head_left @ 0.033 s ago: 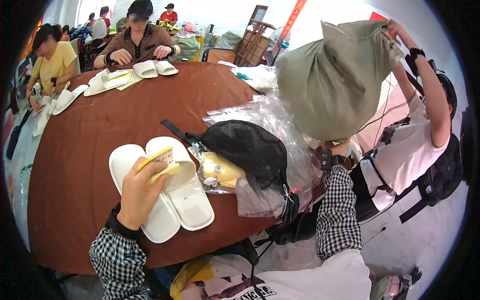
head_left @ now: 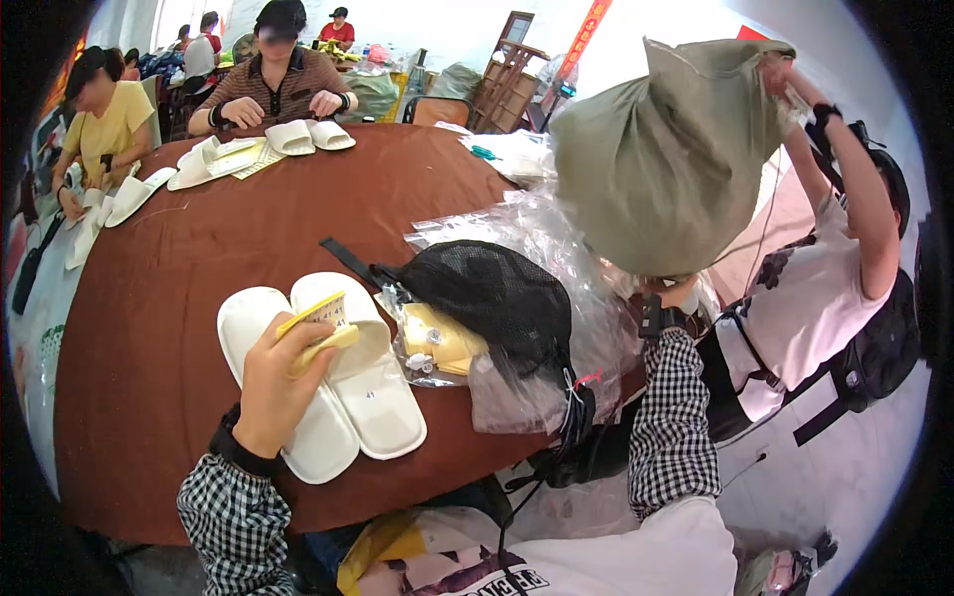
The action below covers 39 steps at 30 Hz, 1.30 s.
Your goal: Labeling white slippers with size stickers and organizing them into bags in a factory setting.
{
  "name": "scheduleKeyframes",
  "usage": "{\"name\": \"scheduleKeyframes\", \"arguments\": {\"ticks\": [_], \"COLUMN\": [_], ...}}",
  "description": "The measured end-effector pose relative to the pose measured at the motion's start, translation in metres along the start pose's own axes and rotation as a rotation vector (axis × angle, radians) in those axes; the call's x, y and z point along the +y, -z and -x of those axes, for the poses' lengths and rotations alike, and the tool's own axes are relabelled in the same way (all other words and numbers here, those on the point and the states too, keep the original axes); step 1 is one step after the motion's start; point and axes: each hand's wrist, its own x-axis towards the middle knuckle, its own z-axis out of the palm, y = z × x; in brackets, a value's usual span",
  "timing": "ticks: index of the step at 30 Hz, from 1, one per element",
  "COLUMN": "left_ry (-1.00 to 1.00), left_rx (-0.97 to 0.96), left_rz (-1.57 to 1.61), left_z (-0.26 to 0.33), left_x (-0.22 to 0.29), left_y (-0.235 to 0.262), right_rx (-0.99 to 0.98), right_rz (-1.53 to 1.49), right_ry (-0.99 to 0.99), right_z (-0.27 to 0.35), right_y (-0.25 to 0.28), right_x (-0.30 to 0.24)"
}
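Note:
My left hand (head_left: 270,389) is closed on a folded yellow sheet of number stickers (head_left: 320,316), its thumb and fingers pinching it above a pair of white slippers. The left slipper (head_left: 316,437) lies partly under my hand; the right slipper (head_left: 380,412) has a small sticker on its insole. Both lie side by side on the table, toes away from me. My right hand (head_left: 680,293) reaches under a large grey-green sack (head_left: 661,169), beside the clear plastic bags. Its fingers are hidden behind the sack, so its grip does not show. A co-worker's hands (head_left: 780,79) hold the sack's top.
A black mesh bag (head_left: 487,298) and a yellow packet in clear plastic (head_left: 437,338) lie right of the slippers. Clear plastic bags (head_left: 532,223) spread across the brown tablecloth (head_left: 149,397). More slippers (head_left: 290,138) line the far edge before two seated people.
The sack has shifted slightly right, and the co-worker's hands at its top have moved a little. My hands and the slippers stay where they were.

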Motion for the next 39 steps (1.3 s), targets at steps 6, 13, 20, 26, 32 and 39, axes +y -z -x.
{"name": "scheduleKeyframes", "arguments": {"ticks": [6,13,20,26,32,39], "left_ry": [-0.025,-0.081,-0.076,-0.068,-0.028,0.051], "left_rx": [-0.029,0.011,0.034,0.014,-0.016,-0.021], "left_rz": [-0.019,-0.066,-0.075,-0.117,-0.187,-0.235], "left_z": [-0.001,-0.004,-0.003,-0.001,-0.004,-0.006], "left_x": [-0.001,0.002,0.003,0.004,0.0,0.0], "left_y": [-0.001,0.0,0.003,0.0,-0.005,-0.009], "right_rx": [0.063,-0.333,0.237,0.647,0.48,-0.34], "right_rz": [0.134,0.666,0.562,0.96,2.389,1.425], "right_ry": [0.084,0.572,0.635,0.573,0.309,1.214], "right_z": [0.015,0.043,-0.001,-0.015,-0.086,-0.068], "right_y": [-0.083,-0.169,-0.108,-0.012,0.068,-0.021], "right_x": [-0.014,-0.021,0.006,-0.003,-0.051,-0.142]}}
